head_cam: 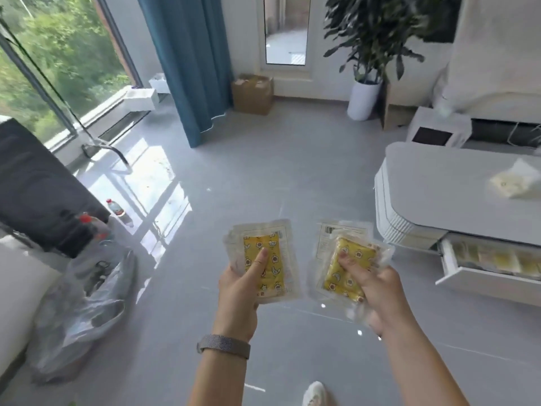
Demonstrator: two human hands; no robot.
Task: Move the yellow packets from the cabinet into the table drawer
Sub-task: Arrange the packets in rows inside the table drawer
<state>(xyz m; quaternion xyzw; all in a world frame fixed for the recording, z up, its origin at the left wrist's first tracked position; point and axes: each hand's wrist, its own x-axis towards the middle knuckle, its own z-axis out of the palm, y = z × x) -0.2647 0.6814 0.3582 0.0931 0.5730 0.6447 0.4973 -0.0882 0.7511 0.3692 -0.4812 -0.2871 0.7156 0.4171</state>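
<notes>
Head view looks down over a grey tiled floor (263, 171), with both bare forearms reaching forward at the lower middle. The left hand (238, 291) grips a clear-wrapped yellow packet (263, 259), its thumb lying flat across the printed yellow face and its fingers curled behind the wrapper; a grey mesh band (224, 346) circles that wrist. The right hand (374, 291) pinches a second bundle of yellow packets (348, 265), at least two wrappers stacked and slightly fanned, thumb on the top yellow face and fingers curled round the lower right edge. Both loads are held in the air above the floor, just beside each other but apart.

At the right stands a white table (456, 183) with rounded corners. Below its front edge the table drawer (468, 268) is pulled out, and a row of pale yellow packets (497, 259) lies inside, blurred. On the table's right edge rests something pale and blurred that cannot be identified.

At the left edge of the floor lie a crumpled clear plastic bag (87, 294) and a bottle (117, 209) with a red cap. A blue curtain (190, 60), a cardboard box (253, 93) and a potted plant (371, 48) stand along the far wall.
</notes>
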